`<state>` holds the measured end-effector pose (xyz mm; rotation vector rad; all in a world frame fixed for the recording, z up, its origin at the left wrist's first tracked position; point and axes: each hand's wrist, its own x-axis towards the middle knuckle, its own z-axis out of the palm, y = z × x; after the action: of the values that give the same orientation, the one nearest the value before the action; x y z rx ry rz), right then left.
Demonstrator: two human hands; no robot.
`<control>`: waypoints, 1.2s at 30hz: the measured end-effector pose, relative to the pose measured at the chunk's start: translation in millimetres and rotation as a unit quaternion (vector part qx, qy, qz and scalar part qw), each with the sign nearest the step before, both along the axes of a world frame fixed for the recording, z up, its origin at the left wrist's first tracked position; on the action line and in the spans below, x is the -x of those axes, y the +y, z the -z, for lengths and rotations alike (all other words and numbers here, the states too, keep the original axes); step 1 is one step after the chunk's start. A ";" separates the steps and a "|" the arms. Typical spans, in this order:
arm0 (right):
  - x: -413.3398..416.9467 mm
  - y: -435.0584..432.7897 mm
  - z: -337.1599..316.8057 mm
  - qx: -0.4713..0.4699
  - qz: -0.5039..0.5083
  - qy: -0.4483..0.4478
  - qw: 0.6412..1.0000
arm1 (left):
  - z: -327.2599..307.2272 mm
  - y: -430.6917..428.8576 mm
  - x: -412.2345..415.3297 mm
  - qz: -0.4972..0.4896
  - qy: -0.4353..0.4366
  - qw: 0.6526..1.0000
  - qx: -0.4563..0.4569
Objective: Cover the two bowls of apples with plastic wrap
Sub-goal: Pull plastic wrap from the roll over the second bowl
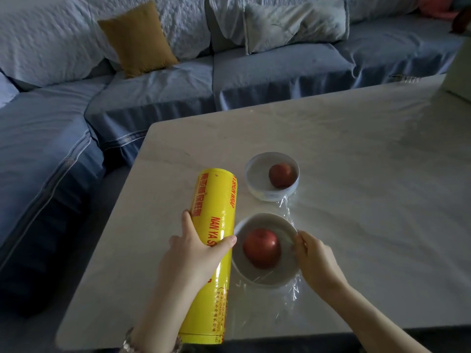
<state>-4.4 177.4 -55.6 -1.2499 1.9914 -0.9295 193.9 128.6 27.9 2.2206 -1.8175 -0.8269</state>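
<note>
A yellow roll of plastic wrap (215, 225) lies on the marble table (356, 154), and my left hand (193, 253) grips it around the middle. Right of the roll stands the near white bowl (267, 278) with a red apple (262, 248) inside. Clear wrap (293, 286) stretches from the roll over this bowl and trails onto the table. My right hand (314, 258) pinches the wrap at the bowl's right rim. Farther back sits the far white bowl (257, 187) holding another red apple (280, 175), with film across its top and bunched at its near side.
A blue sofa (153, 98) wraps around the table's left and far sides, with a mustard cushion (137, 39) and a pale cushion (293, 26). A white box (458, 77) stands at the table's far right corner. The table's front edge lies close to my arms.
</note>
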 end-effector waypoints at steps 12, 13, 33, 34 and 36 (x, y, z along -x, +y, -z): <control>2.8 0.4 -4.7 -0.011 -0.034 0.030 0.999 | 14.4 -30.3 -40.2 -0.003 0.386 0.913 -0.134; 2.8 0.1 -4.7 -0.012 -0.034 0.032 0.999 | 17.0 -30.5 -39.9 0.000 0.401 0.906 -0.133; 46.0 7.6 -23.5 -0.112 -0.005 0.102 0.988 | 48.3 -8.4 0.7 -0.036 0.085 0.995 -0.028; 40.8 3.6 -29.6 -0.127 0.002 0.129 0.983 | 48.6 -8.0 0.3 -0.038 0.082 0.996 -0.026; 24.3 -6.7 -40.5 -0.081 0.011 0.185 0.979 | 49.0 -7.3 -0.7 -0.030 0.072 0.997 -0.015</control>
<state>-28.7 170.7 -15.1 -1.3873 2.3168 -0.5573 194.6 121.4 -21.1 2.1604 -1.6765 -0.9817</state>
